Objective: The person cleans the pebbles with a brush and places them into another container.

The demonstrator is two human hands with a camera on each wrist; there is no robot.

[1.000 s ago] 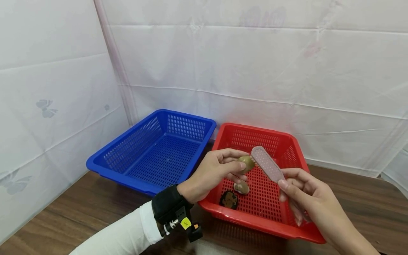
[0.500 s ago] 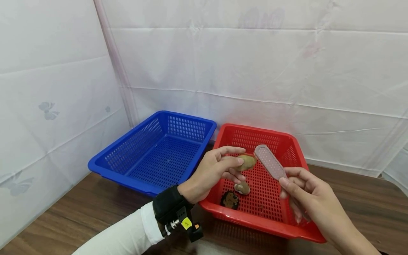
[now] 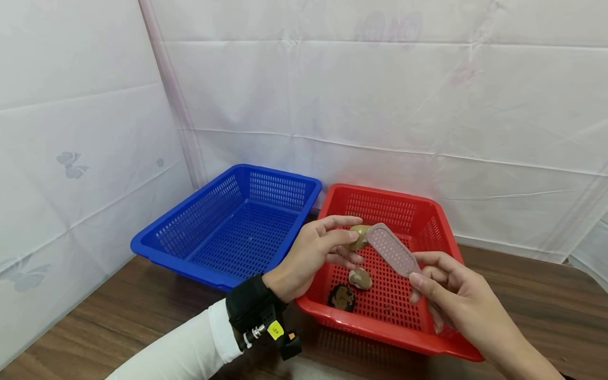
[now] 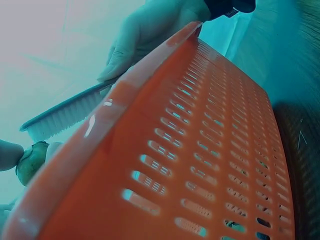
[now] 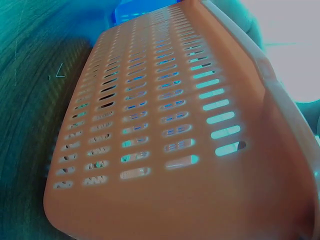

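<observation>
My left hand (image 3: 309, 253) pinches a smooth olive-green, stone-like lump (image 3: 359, 235) between thumb and fingers above the red basket (image 3: 380, 333). In the left wrist view the lump (image 4: 32, 162) looks rounded with a ragged top edge. My right hand (image 3: 456, 295) grips the handle end of a pink scrubbing brush (image 3: 392, 250). The brush slants up to the left, and its head overlaps the lump's right edge. White bristles (image 4: 62, 124) face down beside the lump in the left wrist view. The basket wall (image 5: 175, 205) fills most of the right wrist view, hiding the brush.
On the red basket's floor lie a beige-brown lump (image 3: 360, 278) and a dark lump with brown patches (image 3: 341, 298). A blue basket (image 3: 225, 281) stands to the left on the wooden table (image 3: 527, 290). White cloth (image 3: 380, 105) hangs behind.
The brush head has moved left and slightly down onto the lump. My left hand has turned the lump between its fingers and shifted slightly left. The baskets stay in place.
</observation>
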